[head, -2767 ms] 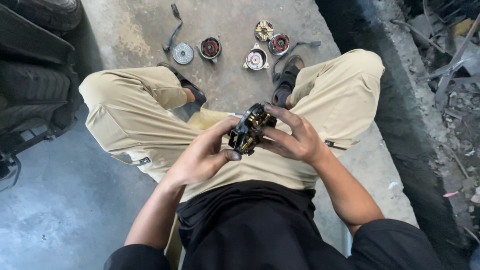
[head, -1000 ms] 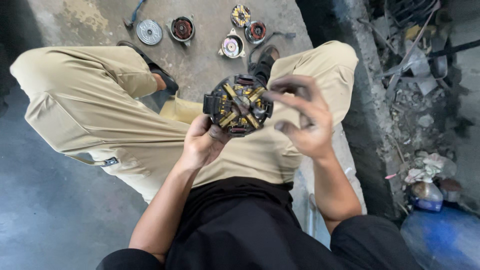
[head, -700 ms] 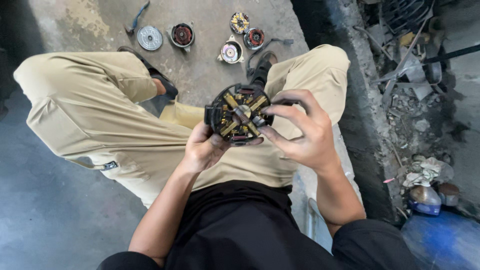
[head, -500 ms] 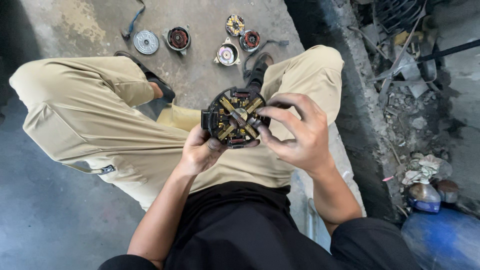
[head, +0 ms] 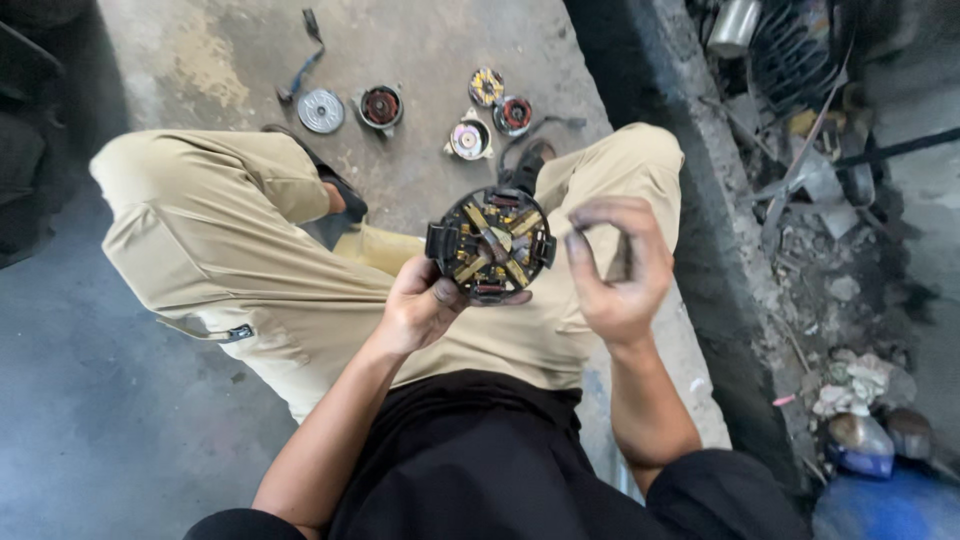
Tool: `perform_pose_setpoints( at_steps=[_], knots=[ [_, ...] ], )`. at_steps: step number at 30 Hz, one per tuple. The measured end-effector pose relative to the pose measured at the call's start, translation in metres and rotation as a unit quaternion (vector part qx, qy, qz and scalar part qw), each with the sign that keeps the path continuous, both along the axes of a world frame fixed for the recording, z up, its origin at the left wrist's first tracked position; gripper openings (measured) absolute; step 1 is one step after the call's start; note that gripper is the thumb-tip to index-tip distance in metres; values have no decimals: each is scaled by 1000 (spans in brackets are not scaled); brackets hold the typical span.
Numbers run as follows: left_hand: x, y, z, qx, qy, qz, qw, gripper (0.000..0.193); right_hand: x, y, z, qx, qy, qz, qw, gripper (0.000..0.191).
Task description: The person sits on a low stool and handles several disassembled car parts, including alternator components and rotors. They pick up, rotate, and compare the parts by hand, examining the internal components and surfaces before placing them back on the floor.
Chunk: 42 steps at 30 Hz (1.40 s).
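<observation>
Over lap — left hand (head: pixel 420 305) holds brush plate (head: pixel 490 243) | right hand (head: pixel 615 265) apart

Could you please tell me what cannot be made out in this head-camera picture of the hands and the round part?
- Right hand: blurred; whether its fingers pinch something small is unclear.
- Round black part: its underside is hidden by the left hand holding it.
- Small round parts on the floor: too small for detail.
- Strap: top end cut off by the frame edge.
- Clutter at right: dim and tangled.
</observation>
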<state>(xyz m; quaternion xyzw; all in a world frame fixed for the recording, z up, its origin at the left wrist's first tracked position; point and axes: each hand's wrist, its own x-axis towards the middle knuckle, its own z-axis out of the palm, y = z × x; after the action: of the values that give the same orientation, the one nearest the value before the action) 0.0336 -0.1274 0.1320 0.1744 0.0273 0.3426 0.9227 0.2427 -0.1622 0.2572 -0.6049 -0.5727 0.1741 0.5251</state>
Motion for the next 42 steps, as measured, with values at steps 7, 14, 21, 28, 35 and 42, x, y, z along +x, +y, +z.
perform_pose_setpoints(
  at_steps=[7,14,21,28,35,42],
  knots=[
    [6,2,3,35,9,-32,999,51,15,-5,17,16,-195,103,975,41],
    [1,9,15,91,23,-44,995,55,6,-11,22,23,-127,61,990,36],
    [2,-1,14,21,6,-28,999,53,-6,-33,28,79,-205,53,974,37],
    [4,-7,14,92,47,-22,994,53,-14,-50,14,48,-166,-9,985,35],
    [1,1,19,155,110,-10,982,57,-10,-37,31,23,-189,46,981,68],
    [-7,4,23,259,190,-50,946,57,12,0,72,-76,-361,226,902,71]
  ],
)
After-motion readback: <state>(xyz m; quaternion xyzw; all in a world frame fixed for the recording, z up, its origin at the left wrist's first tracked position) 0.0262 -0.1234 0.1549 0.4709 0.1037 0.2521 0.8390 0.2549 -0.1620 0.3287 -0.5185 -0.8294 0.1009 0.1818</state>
